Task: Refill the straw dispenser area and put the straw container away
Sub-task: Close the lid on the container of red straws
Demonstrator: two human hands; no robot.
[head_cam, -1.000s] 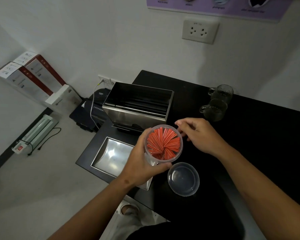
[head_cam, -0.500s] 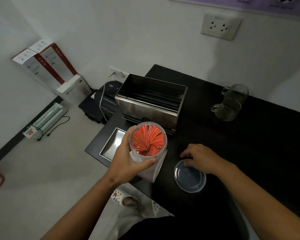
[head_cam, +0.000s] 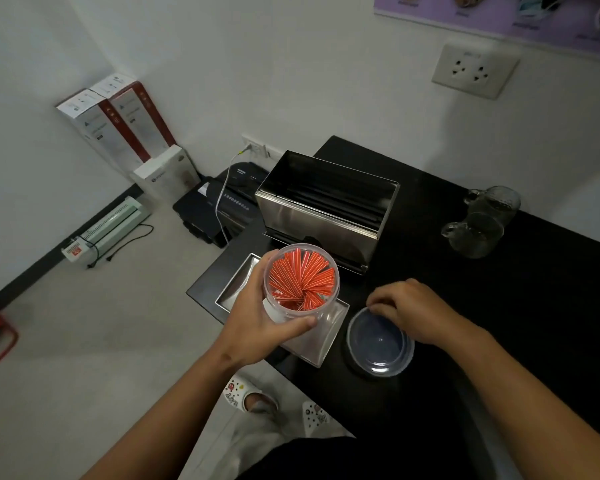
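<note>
- Left hand (head_cam: 257, 317) at frame centre, wrapped round a clear jar (head_cam: 300, 282), thumb across the near side, fingers hidden behind.
- Jar open at the top, packed with red straws (head_cam: 302, 284) fanned in a swirl, held above a steel lid (head_cam: 312, 336) lying flat at the counter's near left corner.
- Right hand (head_cam: 418, 313) right of centre, fingers curled down onto the far rim of the jar's clear cap (head_cam: 380, 342); whether pinching it or only touching, cannot tell.
- Cap flat on the black counter (head_cam: 499, 306), just right of the steel lid, apart from the jar.
- Steel dispenser (head_cam: 326, 206) above centre, top open, dark inside, standing just beyond the jar.
- Two glass mugs (head_cam: 480, 220) at right, touching each other, well apart from the hands.
- Wall socket (head_cam: 475, 71) at upper right.
- Boxes (head_cam: 118, 123) leaning on the wall at upper left; a laminator (head_cam: 108, 228) on the floor below them.
</note>
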